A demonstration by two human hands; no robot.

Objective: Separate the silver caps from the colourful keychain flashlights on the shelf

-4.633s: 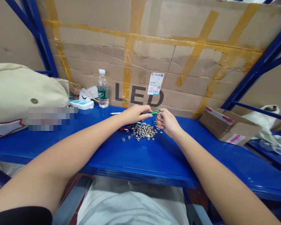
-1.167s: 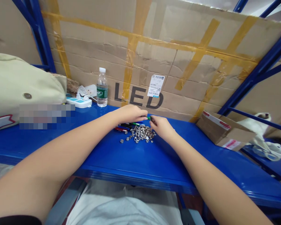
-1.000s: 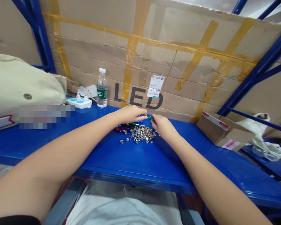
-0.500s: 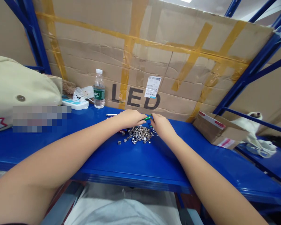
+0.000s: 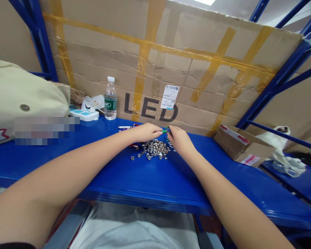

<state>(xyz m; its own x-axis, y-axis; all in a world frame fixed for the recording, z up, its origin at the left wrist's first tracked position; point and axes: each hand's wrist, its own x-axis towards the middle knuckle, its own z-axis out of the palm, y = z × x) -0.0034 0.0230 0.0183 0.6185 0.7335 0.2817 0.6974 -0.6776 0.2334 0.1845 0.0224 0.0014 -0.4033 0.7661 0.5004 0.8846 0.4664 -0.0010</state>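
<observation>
My left hand [image 5: 145, 132] and my right hand [image 5: 179, 139] meet at the back of a blue shelf [image 5: 155, 173]. Both pinch a small green pen-like tube [image 5: 165, 130] between their fingertips. Just below them lies a heap of small silver button cells [image 5: 154, 149], with a few strays to its left. Several more thin tubes, red, blue and silver [image 5: 126, 127], lie under and behind my left hand.
A water bottle [image 5: 110, 99], a white power strip [image 5: 84, 113] and a beige bag [image 5: 23, 100] stand at the back left. A taped cardboard sheet marked LED [image 5: 171, 69] closes the back. An open small carton [image 5: 242, 144] sits on the right.
A green tube with a metal ring was held up above the heap; both hands have since dropped closer to the shelf and still pinch a green tube. The camera shifted slightly.
</observation>
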